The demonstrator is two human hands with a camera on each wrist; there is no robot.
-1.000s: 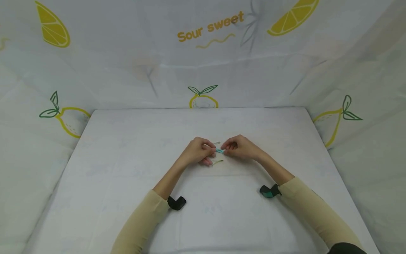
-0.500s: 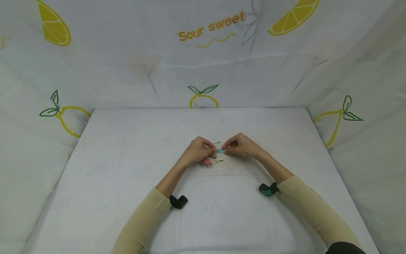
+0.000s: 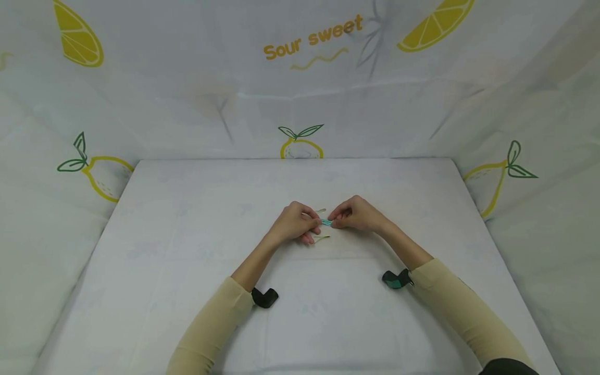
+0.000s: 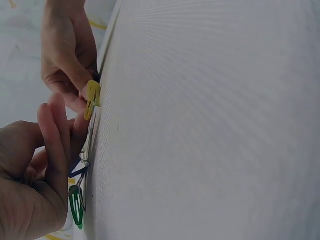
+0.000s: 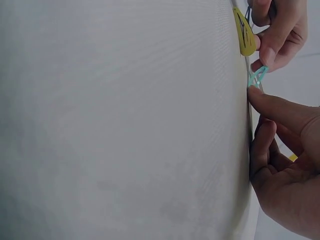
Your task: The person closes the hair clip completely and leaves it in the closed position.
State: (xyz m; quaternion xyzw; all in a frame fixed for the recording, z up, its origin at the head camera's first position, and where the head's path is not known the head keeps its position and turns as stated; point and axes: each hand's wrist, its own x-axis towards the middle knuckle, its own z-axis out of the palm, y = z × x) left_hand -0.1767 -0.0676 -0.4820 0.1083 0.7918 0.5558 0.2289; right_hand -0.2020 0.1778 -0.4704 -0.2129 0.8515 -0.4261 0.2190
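Between my two hands is a teal snap hair clip (image 3: 326, 222), just over the white table. My left hand (image 3: 295, 221) pinches its left end between thumb and finger. The fingertips of my right hand (image 3: 358, 214) pinch the other end. In the right wrist view the teal clip (image 5: 258, 76) looks bent open, with a gap between its parts. A yellow snap clip (image 5: 245, 32) lies beside my left fingers, on the near side. The left wrist view also has a green snap clip (image 4: 76, 207) and a dark blue clip (image 4: 77, 170), partly behind my left fingers.
A white cloth covers the table (image 3: 300, 312), and lemon-printed sheets (image 3: 187, 78) hang around its back and sides. Past the left fingertips, a small pale clip end (image 3: 321, 210) shows. Black wrist cameras (image 3: 265, 298) are strapped to both sleeves.
Both hands have shifted very slightly to the right and away from me, with the teal clip still between them. The clips lying around them have stayed in place.
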